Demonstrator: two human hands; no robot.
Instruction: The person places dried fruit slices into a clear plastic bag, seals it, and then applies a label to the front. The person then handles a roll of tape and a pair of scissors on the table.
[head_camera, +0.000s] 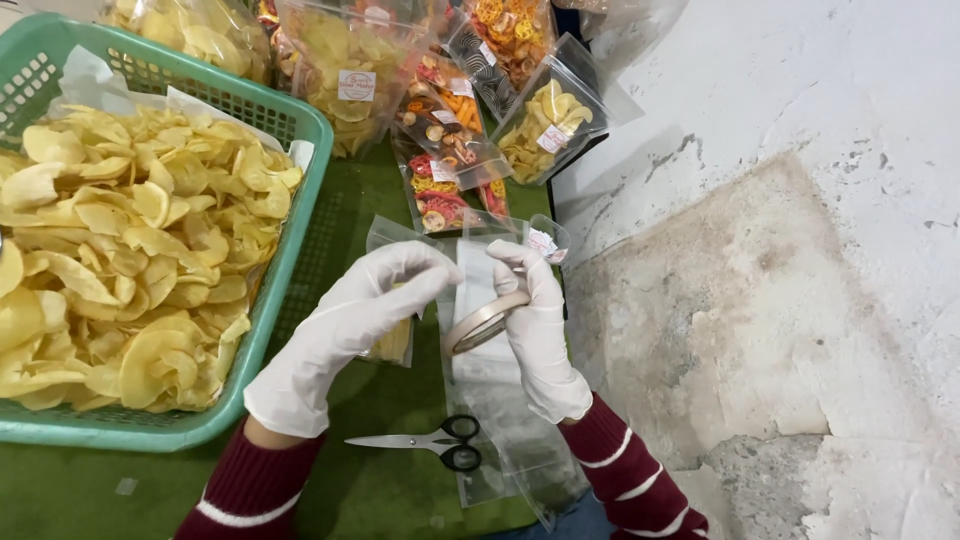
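Both my hands wear white gloves and dark red striped sleeves. My right hand (540, 335) grips a roll of clear tape (483, 322) held on edge. My left hand (365, 310) reaches toward the roll, fingertips touching near its upper side, above a clear plastic bag (490, 390) lying on the green mat. A small bag with a few yellow chips (395, 343) lies partly under my left hand. Black-handled scissors (435, 441) rest shut on the mat just below my hands.
A teal basket (290, 250) lined with paper and heaped with yellow chips (120, 250) fills the left. Several sealed bags of chips and mixed dried snacks (450, 120) lie at the back. A rough white and grey wall (780, 250) stands at right.
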